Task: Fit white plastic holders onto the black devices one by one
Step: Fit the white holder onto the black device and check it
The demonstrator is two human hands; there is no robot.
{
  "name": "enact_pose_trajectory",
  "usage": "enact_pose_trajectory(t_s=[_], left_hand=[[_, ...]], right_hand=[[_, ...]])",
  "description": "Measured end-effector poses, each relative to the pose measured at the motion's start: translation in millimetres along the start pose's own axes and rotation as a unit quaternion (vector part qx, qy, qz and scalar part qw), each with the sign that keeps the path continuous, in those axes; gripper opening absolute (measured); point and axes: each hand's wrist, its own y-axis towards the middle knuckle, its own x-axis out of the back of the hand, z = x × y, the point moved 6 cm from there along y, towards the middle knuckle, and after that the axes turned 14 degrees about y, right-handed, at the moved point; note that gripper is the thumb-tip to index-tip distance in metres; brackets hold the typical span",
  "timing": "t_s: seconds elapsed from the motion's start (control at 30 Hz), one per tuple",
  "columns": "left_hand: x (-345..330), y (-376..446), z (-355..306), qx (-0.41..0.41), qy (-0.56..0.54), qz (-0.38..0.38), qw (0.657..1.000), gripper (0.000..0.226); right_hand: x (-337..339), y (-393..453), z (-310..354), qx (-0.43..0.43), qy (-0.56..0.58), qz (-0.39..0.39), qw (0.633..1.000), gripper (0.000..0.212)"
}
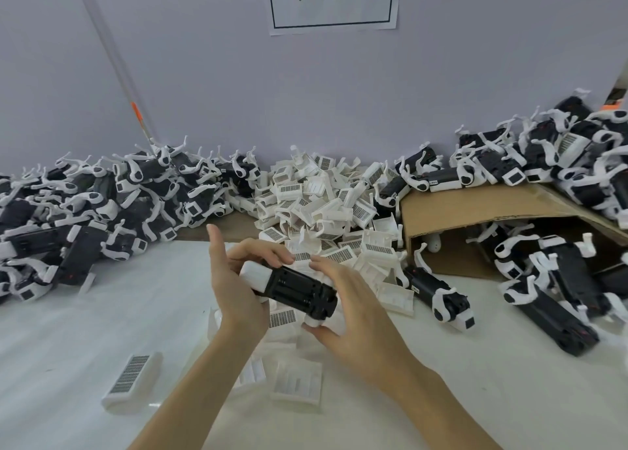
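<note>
A black device [299,290] hangs above the table at the centre, with a white holder [255,276] on its left end. My left hand [238,290] holds that end, fingers curled round the holder from behind, thumb raised. My right hand [343,300] grips the device's right end, fingers over the top and thumb under a white part at its lower corner. A heap of loose white holders [326,208] lies just behind my hands.
Piles of black devices with white parts lie at the left [91,205] and right [550,164]. A bent cardboard sheet [475,208] covers more devices at the right. Loose holders [132,381] lie on the white table near me. A wall stands behind.
</note>
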Motion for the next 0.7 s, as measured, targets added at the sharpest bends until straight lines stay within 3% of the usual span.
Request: enact_pose_trajectory(t_s=[0.13, 0.23, 0.3, 0.37, 0.43, 0.47, 0.57, 0.7], left_hand=[[-9, -6, -4, -0.046, 0.088, 0.032, 0.995, 0.089], [-27, -19, -9, -0.154, 0.196, 0.099, 0.963, 0.070], [-37, -29, -17, -0.275, 0.296, 0.117, 0.907, 0.056], [-41, -33, -23, -0.385, 0.399, 0.107, 0.825, 0.053], [-44, -34, -23, -0.441, 0.465, 0.106, 0.760, 0.049], [-44, -33, -21, -0.449, 0.480, 0.110, 0.746, 0.045], [-45, -32, -14, -0.432, 0.485, 0.132, 0.748, 0.039], [-45, -32, -11, -0.422, 0.493, 0.133, 0.749, 0.039]], right_hand=[[-11, -2, 1, -0.011, 0.036, -0.015, 0.999, 0.074], [4, 0, -3, -0.009, 0.014, -0.088, 0.996, 0.053], [19, 2, -8, -0.004, 0.044, -0.114, 0.992, 0.049], [27, 5, -14, 0.000, 0.141, -0.094, 0.986, 0.053], [28, 6, -20, -0.019, 0.238, -0.062, 0.969, 0.059], [26, 6, -24, -0.040, 0.265, -0.048, 0.962, 0.061], [17, 3, -35, -0.095, 0.286, -0.010, 0.953, 0.061], [11, 2, -37, -0.090, 0.274, -0.005, 0.958, 0.058]])
